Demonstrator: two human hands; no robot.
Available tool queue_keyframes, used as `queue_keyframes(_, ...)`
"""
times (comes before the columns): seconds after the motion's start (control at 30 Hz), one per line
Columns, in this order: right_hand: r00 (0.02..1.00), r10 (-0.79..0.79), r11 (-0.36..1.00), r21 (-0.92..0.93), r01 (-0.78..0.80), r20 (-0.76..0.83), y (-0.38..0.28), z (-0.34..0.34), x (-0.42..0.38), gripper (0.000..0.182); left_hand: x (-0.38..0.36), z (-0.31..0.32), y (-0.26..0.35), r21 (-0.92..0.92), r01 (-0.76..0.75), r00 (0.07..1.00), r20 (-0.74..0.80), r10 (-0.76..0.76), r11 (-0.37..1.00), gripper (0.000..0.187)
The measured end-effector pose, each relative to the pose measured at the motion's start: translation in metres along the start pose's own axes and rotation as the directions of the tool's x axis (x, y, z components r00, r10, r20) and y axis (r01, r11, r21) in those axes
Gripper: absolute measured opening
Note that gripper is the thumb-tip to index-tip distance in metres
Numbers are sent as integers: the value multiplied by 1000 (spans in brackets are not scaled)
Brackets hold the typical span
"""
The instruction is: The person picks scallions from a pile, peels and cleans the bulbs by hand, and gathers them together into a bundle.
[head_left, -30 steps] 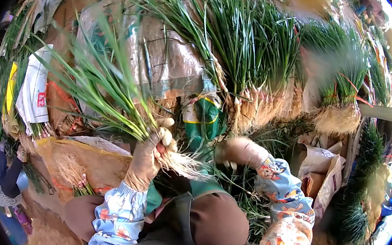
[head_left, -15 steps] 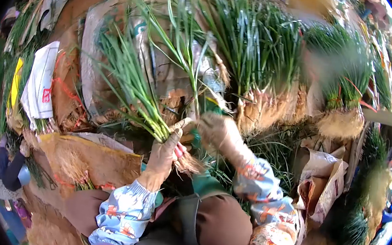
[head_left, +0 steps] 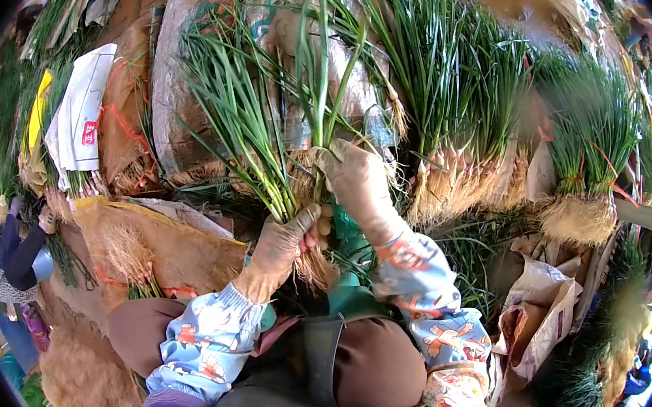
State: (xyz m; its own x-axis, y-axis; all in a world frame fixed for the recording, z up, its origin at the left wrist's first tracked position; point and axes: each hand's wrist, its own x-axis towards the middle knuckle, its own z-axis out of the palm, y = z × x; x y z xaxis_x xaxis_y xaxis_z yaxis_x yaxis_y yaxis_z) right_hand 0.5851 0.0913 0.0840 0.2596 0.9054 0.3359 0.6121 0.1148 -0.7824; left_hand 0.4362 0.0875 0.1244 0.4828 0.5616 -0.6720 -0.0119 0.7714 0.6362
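My left hand (head_left: 280, 242), in a dirty tan glove, grips a bunch of green onions (head_left: 239, 119) near the roots, with the leaves fanning up and to the left. The pale roots (head_left: 315, 267) hang below the fist. My right hand (head_left: 356, 179), also gloved, holds a few more green stalks (head_left: 317, 75) upright and presses them against the bunch just above my left hand. Both arms wear floral sleeve covers.
Tied bundles of green onions (head_left: 462, 114) with pale roots lie in a row ahead and to the right. Worn sacks (head_left: 200, 39) lie beneath them, a brown sack (head_left: 166, 246) lies at the left. Another person (head_left: 5, 265) crouches at far left. Paper bags (head_left: 542, 306) sit at right.
My right hand rose from beside my lap with a few stalks and brought them to the bunch. My left hand tilted the bunch more upright and shifted right.
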Motion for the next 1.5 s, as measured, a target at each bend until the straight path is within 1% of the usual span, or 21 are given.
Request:
queue_keyframes(0.07,993,24,950,-306,-59,-117,-17,-11,-3,4,-1,-9,4,-39,-43,995,86,46,998,29)
queue_keyframes(0.1,798,594,661,-625,-414,99,6,-9,-3,10,-3,-12,4,-85,-79,982,166,92,993,30)
queue_keyframes(0.17,856,484,816,-259,-516,-182,68,-35,-40,16,-14,-3,13,-307,14,950,301,84,952,28)
queue_keyframes(0.23,800,552,360,-932,25,235,64,-57,-69,18,-23,1,22,-374,98,946,324,31,922,30)
queue_keyframes(0.3,465,198,980,-170,-101,863,56,-77,-103,14,-15,-14,11,-487,268,893,450,-24,831,27)
queue_keyframes(0.33,518,-360,905,156,395,776,31,-76,-99,18,-13,-15,6,-518,293,881,472,-17,804,27)
queue_keyframes(0.37,553,-116,987,156,-26,825,11,-75,-78,27,-13,-14,3,-548,318,871,491,-10,774,27)
queue_keyframes(0.43,516,394,483,307,-820,760,-31,-72,-34,45,-15,-9,3,-566,331,849,528,23,755,27)
queue_keyframes(0.53,714,29,292,678,-675,699,-19,-32,-9,39,-17,-11,1,-601,356,843,537,32,715,26)
queue_keyframes(0.6,761,121,342,693,-635,637,-18,-4,-7,32,-15,-18,-3,-615,358,834,548,55,703,26)
queue_keyframes(0.7,729,-99,-472,613,-634,678,-6,18,-13,22,-9,-22,-10,-635,403,797,598,88,659,26)
queue_keyframes(0.8,642,219,-341,674,-655,734,-23,13,-10,21,-8,-19,-8,-586,348,893,445,-69,732,29)
queue_keyframes(0.87,508,558,28,597,-801,656,-29,9,-5,16,-6,-20,-10,-490,298,934,326,-144,819,31)
queue_keyframes(1.13,535,567,33,632,-774,626,-15,28,-22,16,-6,-30,-6,-417,246,919,388,-74,875,31)
queue_keyframes(1.2,863,486,866,-205,-456,137,-32,8,-19,15,-12,-23,0,-369,233,939,325,-110,900,31)
queue_keyframes(1.27,878,456,884,182,-430,-145,-15,3,-26,26,-24,-15,18,-358,43,923,372,100,933,32)
queue_keyframes(1.33,839,524,760,-524,-384,146,27,-28,-67,22,-41,-6,54,-266,-262,877,337,344,928,32)
queue_keyframes(1.37,726,336,593,-734,332,600,30,-41,-89,22,-45,-5,60,-301,-311,900,212,382,901,32)
queue_keyframes(1.4,541,104,858,-350,375,835,30,-53,-98,18,-42,-10,61,-355,-273,907,216,362,894,31)
queue_keyframes(1.43,279,-143,971,79,227,950,30,-65,-106,20,-35,-15,60,-408,-228,912,229,341,884,31)
queue_keyframes(1.5,488,439,897,-405,-179,754,-13,-76,-63,21,-16,-18,38,-352,-188,955,155,255,917,37)
